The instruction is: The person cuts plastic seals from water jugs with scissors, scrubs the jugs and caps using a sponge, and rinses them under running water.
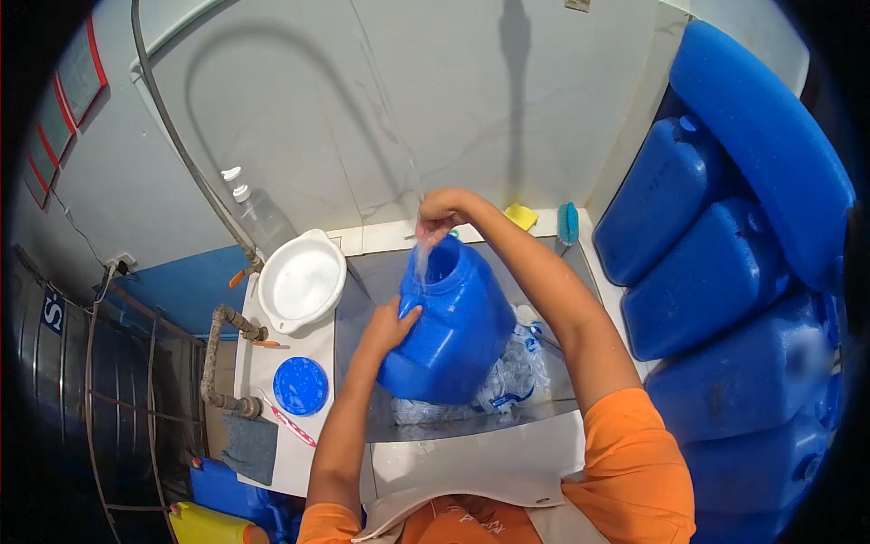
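Note:
A blue plastic water jug [453, 335] leans in the grey sink [362, 272], its open mouth tilted up toward the wall. My left hand [394, 325] grips the near left side of the jug, thumb along its shoulder. Over the jug's mouth, my right hand [440, 214] has its fingers curled downward in a falling stream of water [420, 263]. What those fingers hold, if anything, is hidden. Clear plastic bags or wraps [521, 370] with blue parts lie in the sink under and beside the jug.
On the left counter are a white basin [302, 281], a round blue lid [300, 386], a pink-and-white brush [293, 426] and a grey cloth [249, 448]. A pump bottle [263, 218] stands behind. A blue sponge [568, 224] sits on the back ledge. Blue jerrycans [707, 272] crowd the right.

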{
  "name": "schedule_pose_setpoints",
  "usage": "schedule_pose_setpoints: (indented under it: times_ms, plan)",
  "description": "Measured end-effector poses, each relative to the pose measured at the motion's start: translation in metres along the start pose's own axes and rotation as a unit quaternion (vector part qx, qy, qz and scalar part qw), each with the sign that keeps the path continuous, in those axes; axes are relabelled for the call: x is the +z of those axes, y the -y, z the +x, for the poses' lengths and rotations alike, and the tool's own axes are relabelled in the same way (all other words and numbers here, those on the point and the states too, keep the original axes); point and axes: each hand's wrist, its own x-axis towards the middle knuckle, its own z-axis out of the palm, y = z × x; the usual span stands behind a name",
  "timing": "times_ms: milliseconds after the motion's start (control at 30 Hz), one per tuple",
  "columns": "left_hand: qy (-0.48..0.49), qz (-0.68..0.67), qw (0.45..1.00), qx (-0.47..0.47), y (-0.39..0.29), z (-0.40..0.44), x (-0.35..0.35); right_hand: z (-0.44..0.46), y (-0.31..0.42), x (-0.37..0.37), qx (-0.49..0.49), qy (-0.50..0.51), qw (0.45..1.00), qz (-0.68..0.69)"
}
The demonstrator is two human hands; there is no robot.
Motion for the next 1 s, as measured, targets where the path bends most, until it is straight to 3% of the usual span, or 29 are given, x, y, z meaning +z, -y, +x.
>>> schedule_pose_setpoints:
  times_ms: [33,100,133,200,233,300,333,400,533,633,700,833,900,933,1000]
  plan:
    - [-0.001,-0.001,1.000,-0.001,-0.008,0.007,-0.008,-0.005,0.004,0.001,0.001,0.001,1.000,-0.002]
    - [0.086,0.159,0.983,-0.022,-0.024,0.020,-0.019,-0.015,0.009,0.002,0.001,-0.010,1.000,-0.009]
    - [0.084,0.157,0.984,-0.024,-0.019,0.028,-0.009,-0.012,0.008,0.002,0.001,-0.008,1.000,-0.012]
    - [-0.097,0.244,0.963,0.065,-0.016,0.045,0.017,-0.011,0.008,0.005,-0.025,-0.016,0.999,0.025]
    - [-0.099,0.242,0.963,0.063,-0.016,0.048,0.024,-0.011,0.008,0.006,-0.024,-0.016,0.999,0.021]
    - [-0.167,0.153,0.957,0.181,-0.022,0.056,0.032,-0.012,0.011,0.004,-0.036,-0.034,0.998,0.048]
    - [-0.168,0.152,0.957,0.180,-0.025,0.058,0.034,-0.012,0.011,0.002,-0.036,-0.034,0.998,0.046]
    - [-0.164,0.058,0.939,0.296,-0.029,0.062,0.034,-0.008,0.011,0.001,-0.044,-0.021,0.997,0.053]
    - [-0.113,0.019,0.942,0.316,-0.035,0.068,0.027,-0.007,0.013,0.005,-0.059,-0.038,0.997,0.039]
    - [-0.066,0.044,0.950,0.302,-0.049,0.061,0.009,-0.015,0.015,0.005,-0.074,-0.069,0.993,0.058]
    - [0.110,0.178,0.972,0.108,-0.069,0.045,-0.014,-0.010,0.012,0.004,-0.095,-0.089,0.991,0.007]
    - [0.090,0.102,0.983,0.124,-0.022,0.031,0.005,-0.008,0.009,0.006,-0.120,-0.100,0.987,-0.021]
    - [0.061,0.033,0.997,-0.016,-0.012,0.012,0.009,-0.018,0.013,0.010,-0.112,-0.138,0.981,-0.082]
    - [0.060,0.034,0.997,-0.017,-0.010,0.002,0.011,-0.015,0.010,0.009,-0.113,-0.137,0.981,-0.082]
    - [0.001,-0.027,0.990,-0.137,-0.006,-0.018,0.011,-0.013,0.007,0.009,-0.091,-0.123,0.987,-0.040]
